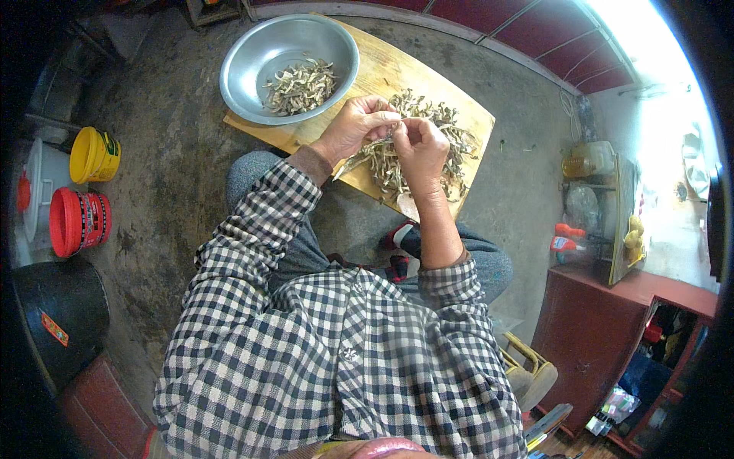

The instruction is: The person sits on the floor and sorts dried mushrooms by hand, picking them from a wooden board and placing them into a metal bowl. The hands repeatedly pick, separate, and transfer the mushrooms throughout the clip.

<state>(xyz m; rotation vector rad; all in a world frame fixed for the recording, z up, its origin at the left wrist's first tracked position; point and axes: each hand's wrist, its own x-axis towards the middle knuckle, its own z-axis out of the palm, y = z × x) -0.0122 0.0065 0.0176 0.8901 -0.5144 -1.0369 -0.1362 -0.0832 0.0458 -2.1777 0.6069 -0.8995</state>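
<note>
My left hand [358, 127] and my right hand [421, 150] meet fingertip to fingertip above a low wooden board table [395, 57]. Between the pinched fingers is a small dried plant strip, mostly hidden by them. Under and around both hands spreads a heap of curled, grey-brown dried strips [385, 166], reaching the table's near edge. A wide metal basin [238, 72] stands at the table's far left, and inside it lies a smaller pile of similar dried pieces [301, 89]. One pale object [408, 206] sits partly behind my right wrist.
On the concrete floor at left are a yellow bucket [86, 155], a red bucket [64, 222] and a black rounded container [63, 315]. A dark red cabinet [590, 338] and a wooden stool [530, 373] stand at right. My bent knees flank the table's near side.
</note>
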